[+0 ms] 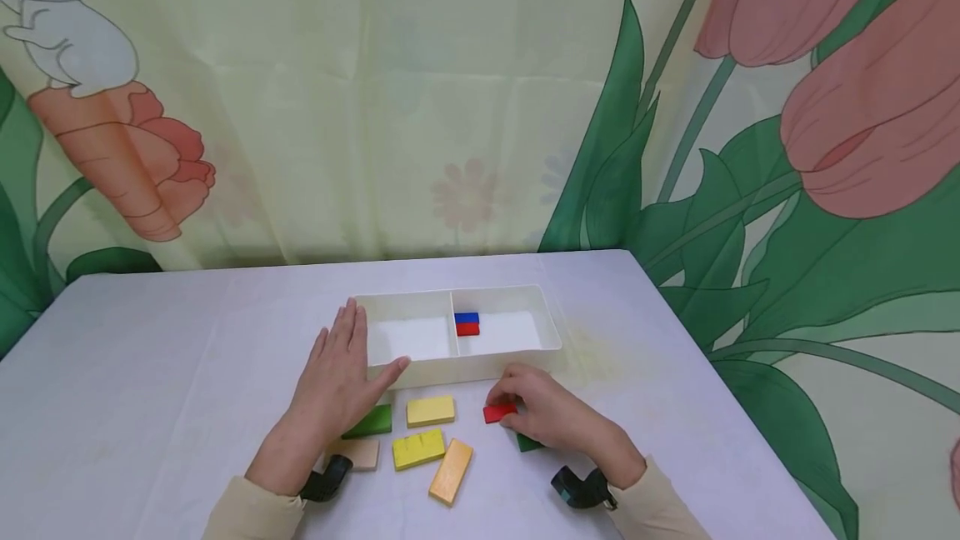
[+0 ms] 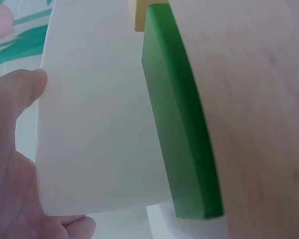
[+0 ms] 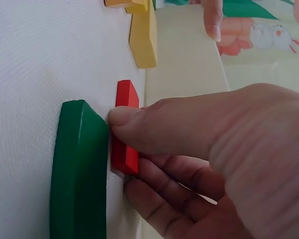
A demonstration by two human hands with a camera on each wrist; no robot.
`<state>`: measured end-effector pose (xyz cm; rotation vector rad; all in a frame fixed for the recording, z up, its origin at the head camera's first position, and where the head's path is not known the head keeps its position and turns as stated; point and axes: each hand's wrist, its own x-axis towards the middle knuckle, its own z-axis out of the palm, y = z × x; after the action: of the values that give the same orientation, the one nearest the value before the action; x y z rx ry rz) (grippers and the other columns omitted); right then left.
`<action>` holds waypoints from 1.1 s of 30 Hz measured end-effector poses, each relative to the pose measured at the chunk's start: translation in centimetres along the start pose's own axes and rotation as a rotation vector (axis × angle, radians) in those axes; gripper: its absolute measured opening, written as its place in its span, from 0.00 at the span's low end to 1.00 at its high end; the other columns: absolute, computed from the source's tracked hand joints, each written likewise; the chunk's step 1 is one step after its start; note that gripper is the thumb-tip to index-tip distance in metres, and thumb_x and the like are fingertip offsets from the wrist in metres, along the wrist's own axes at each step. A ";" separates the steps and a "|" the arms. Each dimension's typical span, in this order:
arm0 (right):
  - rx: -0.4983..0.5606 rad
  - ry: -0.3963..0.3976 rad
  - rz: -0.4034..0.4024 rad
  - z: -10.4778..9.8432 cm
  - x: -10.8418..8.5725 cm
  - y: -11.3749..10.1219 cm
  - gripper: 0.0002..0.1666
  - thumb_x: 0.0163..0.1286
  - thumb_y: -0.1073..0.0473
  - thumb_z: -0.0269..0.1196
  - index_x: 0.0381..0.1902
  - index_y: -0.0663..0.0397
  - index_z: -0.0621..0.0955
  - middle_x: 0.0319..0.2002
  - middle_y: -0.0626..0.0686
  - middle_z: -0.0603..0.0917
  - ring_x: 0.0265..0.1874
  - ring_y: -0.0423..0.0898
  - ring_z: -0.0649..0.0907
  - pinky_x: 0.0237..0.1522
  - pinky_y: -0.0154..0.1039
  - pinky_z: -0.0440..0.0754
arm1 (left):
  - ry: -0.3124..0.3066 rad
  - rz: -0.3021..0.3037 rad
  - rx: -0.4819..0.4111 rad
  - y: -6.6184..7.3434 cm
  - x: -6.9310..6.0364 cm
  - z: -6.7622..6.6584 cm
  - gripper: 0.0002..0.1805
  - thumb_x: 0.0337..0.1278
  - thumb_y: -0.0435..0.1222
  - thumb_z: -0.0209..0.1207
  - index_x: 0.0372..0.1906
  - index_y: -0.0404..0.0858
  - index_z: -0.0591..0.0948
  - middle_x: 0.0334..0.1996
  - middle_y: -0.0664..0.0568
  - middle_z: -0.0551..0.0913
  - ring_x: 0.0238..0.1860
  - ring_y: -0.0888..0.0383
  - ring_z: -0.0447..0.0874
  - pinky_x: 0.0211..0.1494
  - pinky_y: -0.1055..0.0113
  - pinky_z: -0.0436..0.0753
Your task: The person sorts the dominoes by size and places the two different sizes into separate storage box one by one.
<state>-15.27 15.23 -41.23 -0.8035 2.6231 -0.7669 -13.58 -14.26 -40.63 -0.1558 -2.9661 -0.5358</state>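
Note:
My right hand (image 1: 551,413) pinches a red block (image 3: 125,94) between thumb and fingers, low over the cloth in front of the white box (image 1: 465,369). Close beside it lies a dark green block (image 3: 79,169), partly covered by that hand in the head view. My left hand (image 1: 337,373) has its fingers straight and touches the box at its left end, with the thumb over the front rim. The box has two compartments. A blue block (image 1: 467,318) and another red block (image 1: 467,329) lie side by side in the right one, against the divider.
Before the box lie a green block (image 1: 372,421), a pale yellow block (image 1: 431,411), a bright yellow block (image 1: 418,449), an orange block (image 1: 451,472) and a beige block (image 1: 363,454) partly behind the left wrist. A printed curtain (image 1: 375,107) hangs behind the table (image 1: 150,398).

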 end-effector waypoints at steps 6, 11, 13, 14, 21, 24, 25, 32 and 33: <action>0.018 0.009 -0.001 -0.2 0.1 0.0 0.12 0.61 0.63 0.71 0.44 0.47 0.87 0.37 0.41 0.78 0.39 0.39 0.75 0.40 0.26 0.80 | -0.007 -0.007 0.006 0.1 0.1 0.1 0.57 0.62 0.64 0.53 0.76 0.24 0.48 0.78 0.32 0.45 0.78 0.36 0.47 0.78 0.39 0.51; 0.032 0.027 -0.027 -0.6 -0.1 0.2 0.13 0.61 0.63 0.71 0.44 0.47 0.87 0.37 0.41 0.78 0.40 0.40 0.77 0.41 0.26 0.81 | -0.007 -0.009 0.011 0.1 0.1 0.1 0.57 0.62 0.64 0.53 0.76 0.24 0.47 0.78 0.32 0.45 0.78 0.36 0.47 0.78 0.39 0.51; 0.034 0.035 -0.038 -0.8 -0.2 0.1 0.13 0.61 0.64 0.71 0.44 0.47 0.87 0.38 0.41 0.79 0.41 0.40 0.77 0.41 0.26 0.81 | -0.005 -0.010 0.007 0.1 0.1 0.0 0.57 0.62 0.65 0.53 0.76 0.24 0.47 0.78 0.32 0.45 0.78 0.36 0.47 0.78 0.39 0.51; 0.034 0.039 -0.042 -0.9 -0.3 0.0 0.13 0.61 0.64 0.71 0.44 0.47 0.87 0.38 0.41 0.79 0.41 0.40 0.77 0.41 0.26 0.81 | -0.006 -0.011 0.006 0.1 0.1 0.0 0.57 0.62 0.65 0.53 0.76 0.25 0.47 0.78 0.32 0.45 0.78 0.36 0.47 0.78 0.39 0.51; 0.036 0.062 -0.055 -2.4 -0.7 -1.2 0.13 0.62 0.64 0.70 0.46 0.49 0.86 0.41 0.42 0.80 0.43 0.41 0.78 0.43 0.33 0.86 | 0.002 -0.009 0.000 0.1 0.1 0.1 0.57 0.62 0.64 0.53 0.76 0.24 0.47 0.78 0.32 0.46 0.78 0.36 0.47 0.78 0.39 0.51; 0.015 0.071 -0.079 -3.2 -0.7 -1.6 0.14 0.62 0.65 0.69 0.46 0.49 0.86 0.41 0.42 0.80 0.42 0.41 0.79 0.44 0.36 0.87 | 0.009 -0.006 0.002 0.1 0.1 0.1 0.57 0.62 0.64 0.53 0.76 0.24 0.48 0.78 0.32 0.46 0.78 0.36 0.47 0.78 0.40 0.52; 0.013 0.074 -0.086 -3.5 -0.6 -1.8 0.14 0.62 0.65 0.69 0.46 0.48 0.86 0.41 0.42 0.80 0.42 0.41 0.79 0.44 0.37 0.87 | 0.010 -0.005 0.003 0.1 0.1 0.1 0.57 0.62 0.64 0.53 0.76 0.24 0.48 0.78 0.32 0.46 0.78 0.36 0.47 0.78 0.40 0.52; 0.019 0.110 -0.116 -5.0 -0.2 -2.3 0.16 0.61 0.66 0.70 0.47 0.47 0.86 0.41 0.41 0.81 0.41 0.40 0.80 0.43 0.38 0.87 | 0.009 -0.009 0.001 0.0 0.0 0.1 0.57 0.62 0.65 0.53 0.76 0.24 0.48 0.78 0.32 0.46 0.78 0.37 0.47 0.79 0.40 0.51; 0.017 0.118 -0.118 -5.2 -0.2 -2.3 0.16 0.61 0.66 0.70 0.47 0.46 0.86 0.40 0.41 0.81 0.40 0.39 0.80 0.43 0.36 0.86 | 0.011 -0.008 -0.001 0.0 0.0 0.0 0.57 0.62 0.65 0.53 0.76 0.24 0.48 0.78 0.32 0.46 0.79 0.37 0.47 0.78 0.40 0.51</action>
<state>-16.32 15.85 -35.69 -0.9421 2.6873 -0.8919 -13.61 -14.22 -40.66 -0.1414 -2.9569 -0.5375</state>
